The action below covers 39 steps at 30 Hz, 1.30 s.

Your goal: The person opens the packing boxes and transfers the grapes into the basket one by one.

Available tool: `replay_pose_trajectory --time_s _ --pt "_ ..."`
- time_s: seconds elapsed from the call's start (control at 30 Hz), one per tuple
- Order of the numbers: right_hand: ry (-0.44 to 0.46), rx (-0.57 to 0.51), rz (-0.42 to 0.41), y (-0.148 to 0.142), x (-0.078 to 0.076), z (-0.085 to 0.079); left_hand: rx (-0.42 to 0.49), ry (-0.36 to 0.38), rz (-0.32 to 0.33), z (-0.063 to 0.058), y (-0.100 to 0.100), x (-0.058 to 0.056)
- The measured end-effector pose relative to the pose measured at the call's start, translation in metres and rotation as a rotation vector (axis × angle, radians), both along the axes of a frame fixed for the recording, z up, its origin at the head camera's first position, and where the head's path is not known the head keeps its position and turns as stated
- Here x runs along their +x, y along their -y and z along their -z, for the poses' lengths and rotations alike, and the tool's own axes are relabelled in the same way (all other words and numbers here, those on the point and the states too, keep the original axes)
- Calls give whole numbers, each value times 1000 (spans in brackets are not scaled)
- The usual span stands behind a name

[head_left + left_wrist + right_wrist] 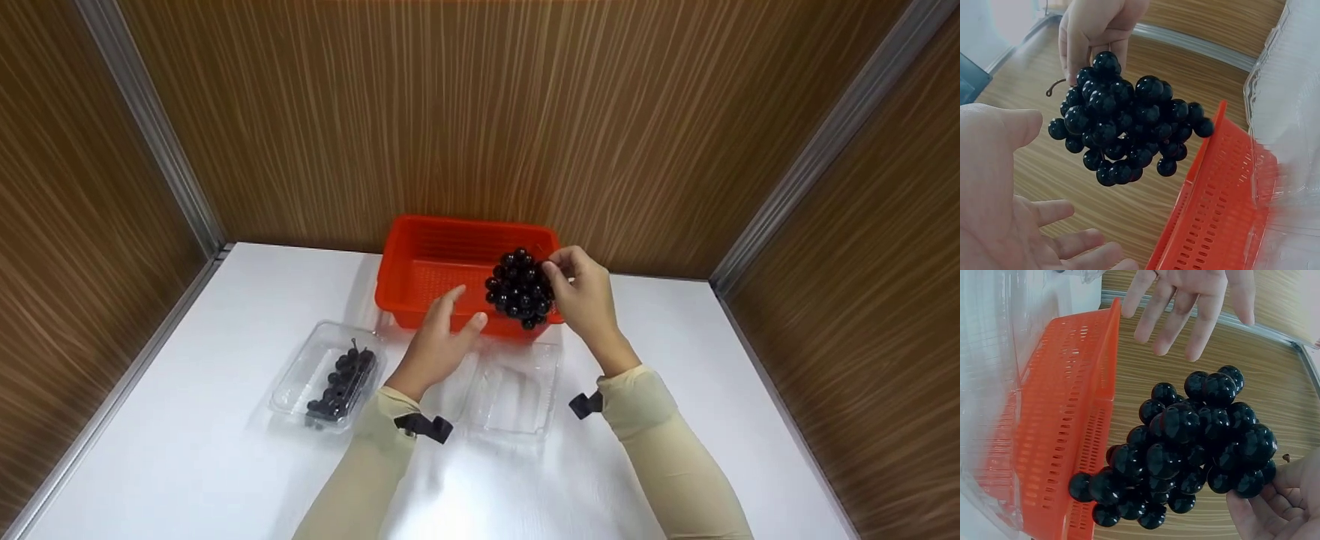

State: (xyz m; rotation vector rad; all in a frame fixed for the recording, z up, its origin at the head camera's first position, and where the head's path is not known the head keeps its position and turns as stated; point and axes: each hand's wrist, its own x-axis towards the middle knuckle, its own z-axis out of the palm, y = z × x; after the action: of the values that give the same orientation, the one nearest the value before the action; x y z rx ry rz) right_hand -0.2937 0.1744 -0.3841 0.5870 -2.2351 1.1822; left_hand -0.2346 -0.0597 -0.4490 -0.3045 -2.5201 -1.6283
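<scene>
My right hand [589, 296] pinches a bunch of dark grapes [517, 289] near its stem end. The bunch hangs over the front right rim of the red basket [469, 315], which has slotted walls. To the left of the grapes is my left hand [442, 337], its fingers spread and nothing in them. In the left wrist view the thumb and fingers of the left hand [1010, 185] stand apart from the grapes [1123, 118], and a curved brown stem sticks out beside the right hand's fingers.
A clear plastic box [289, 386] at the left holds another bunch of dark grapes [341, 386]. In front of the basket lies an open clear plastic container [517, 397], partly behind the left hand. Wood-grain panels [480, 112] enclose the white table [637, 480] at back and sides.
</scene>
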Motion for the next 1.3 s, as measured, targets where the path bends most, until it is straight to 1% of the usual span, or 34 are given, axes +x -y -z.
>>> replay_pose_trajectory --time_s 0.13,0.37,0.5,0.6,0.7,0.77,0.9,1.0,1.07,1.13,1.2,1.3 --pt "9 -23 28 1 -7 2 0 30 -6 2 -3 -3" --pt "17 -59 38 4 -21 9 -6 86 -9 11 -11 -9" --pt "37 -59 45 5 -31 14 0 95 -20 12 -14 -11" --pt "61 -47 56 5 -36 16 18 90 -10 12 -14 -12" --pt "102 -6 54 7 -40 17 51 96 10 13 -14 -10" --pt "137 28 44 9 -41 17 59 116 16 14 -13 -7" --pt "186 95 6 13 -46 16 36 146 20 16 -11 -3" --pt "201 141 -29 15 -53 16 10 145 19 17 -11 -2" --pt "213 193 -39 15 -57 16 5 143 19 16 -10 -1" --pt "248 252 -43 14 -59 18 -3 146 15 14 -10 0" --pt "292 323 -46 12 -59 21 -9 148 12 13 -9 0" --pt "334 411 -49 8 -57 24 -24 145 5 14 -9 0"
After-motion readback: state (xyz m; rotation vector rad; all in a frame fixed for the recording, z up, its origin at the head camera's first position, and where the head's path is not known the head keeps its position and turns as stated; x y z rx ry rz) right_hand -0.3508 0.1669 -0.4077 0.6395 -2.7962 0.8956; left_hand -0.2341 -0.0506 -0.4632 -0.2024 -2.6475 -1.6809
